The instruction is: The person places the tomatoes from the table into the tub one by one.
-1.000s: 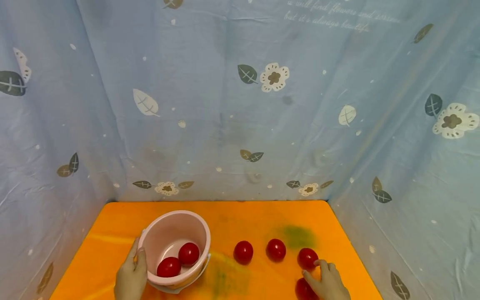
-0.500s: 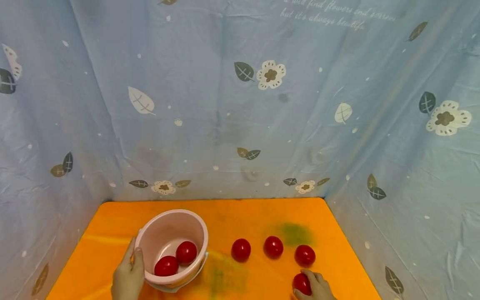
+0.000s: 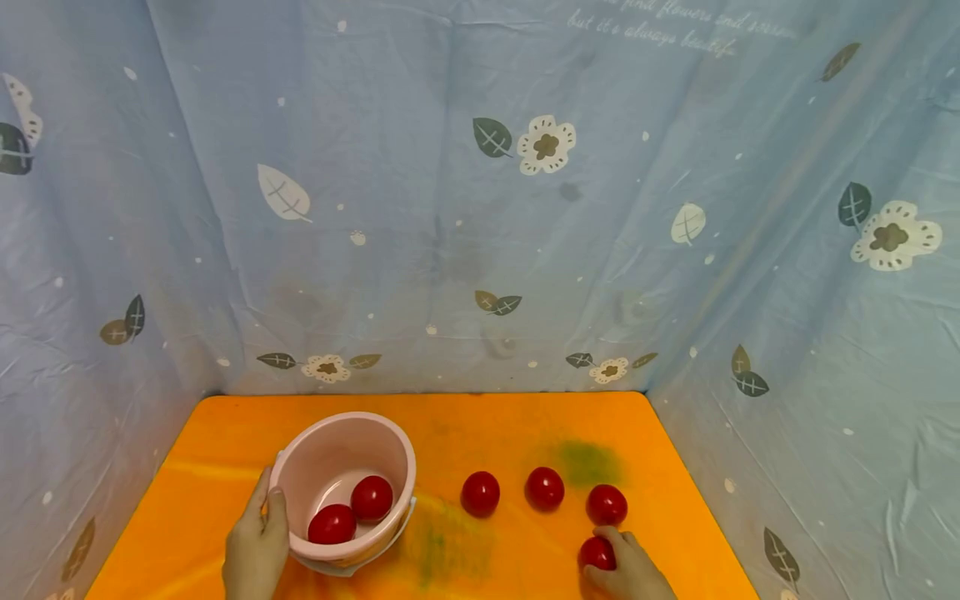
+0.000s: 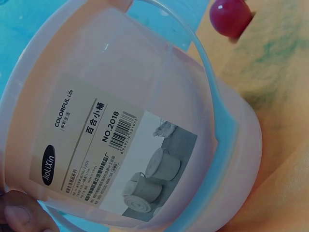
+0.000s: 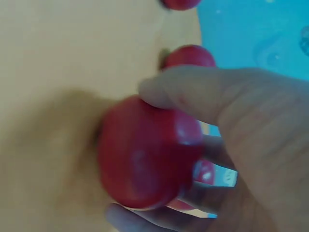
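A pale pink plastic bucket (image 3: pixel 352 442) stands at the left, tilted toward me, with two glossy red balls (image 3: pixel 332 524) inside. My left hand (image 3: pixel 257 537) grips its left rim, thumb on the near side. In the left wrist view the bucket's printed label (image 4: pixel 111 150) and light handle (image 4: pixel 212 87) fill the picture. At the front right, my right hand (image 3: pixel 633 571) holds another red ball (image 5: pixel 147 152), thumb on one side and fingers curled round the other, as the right wrist view shows. Just beyond it sits a red ball (image 3: pixel 607 505).
Two more red balls, one in the middle (image 3: pixel 480 494) and one to its right (image 3: pixel 544 489), lie on the orange tabletop (image 3: pixel 510 558). A blue curtain (image 3: pixel 420 208) with printed leaves and flowers encloses the back and both sides.
My right hand has come down from beside the far-right ball and closed round the nearest ball, shifting slightly left with it. The left hand keeps its grip on the bucket.
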`<state>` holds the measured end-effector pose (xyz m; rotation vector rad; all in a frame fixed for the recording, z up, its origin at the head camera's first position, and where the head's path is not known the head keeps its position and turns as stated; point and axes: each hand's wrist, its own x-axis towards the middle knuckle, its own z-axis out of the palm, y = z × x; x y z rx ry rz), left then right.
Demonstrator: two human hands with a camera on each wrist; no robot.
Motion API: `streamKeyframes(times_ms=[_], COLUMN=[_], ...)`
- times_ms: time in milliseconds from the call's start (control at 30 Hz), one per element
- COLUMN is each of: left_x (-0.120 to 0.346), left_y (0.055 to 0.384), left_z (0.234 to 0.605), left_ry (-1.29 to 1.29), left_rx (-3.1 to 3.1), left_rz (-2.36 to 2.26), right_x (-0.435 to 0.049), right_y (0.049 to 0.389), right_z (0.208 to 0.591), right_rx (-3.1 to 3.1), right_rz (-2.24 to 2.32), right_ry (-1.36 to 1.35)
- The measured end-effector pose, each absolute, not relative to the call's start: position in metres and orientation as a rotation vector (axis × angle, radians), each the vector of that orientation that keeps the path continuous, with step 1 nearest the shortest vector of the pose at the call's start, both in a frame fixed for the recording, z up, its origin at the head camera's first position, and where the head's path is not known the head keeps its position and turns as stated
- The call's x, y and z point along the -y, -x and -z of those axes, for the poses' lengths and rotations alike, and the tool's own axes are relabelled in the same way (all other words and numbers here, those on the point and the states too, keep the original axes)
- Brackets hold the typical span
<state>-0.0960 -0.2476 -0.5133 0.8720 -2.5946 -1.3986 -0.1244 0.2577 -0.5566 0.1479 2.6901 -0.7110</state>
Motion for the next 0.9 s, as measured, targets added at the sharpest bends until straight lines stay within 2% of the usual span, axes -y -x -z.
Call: streamKeyframes(times_ms=[300, 667, 900], left_x=[0.248, 0.248, 0.249], left_y=[0.096, 0.096, 0.095], left_z=[0.511, 0.515, 0.516], left_ry=[-0.867, -0.832, -0.842], left_rx=[2.566, 2.570, 2.588], left_rz=[1.383, 1.415, 1.401], right_x=[-0.233, -0.177, -0.127], right_y=[0.145, 0.189, 0.212], right_z=[0.514, 0.438, 0.371], right_rx=[-2.624, -2.751, -2.719], right_rz=[0.911, 0.996, 0.948], right_ry=[0.095, 0.494, 0.806])
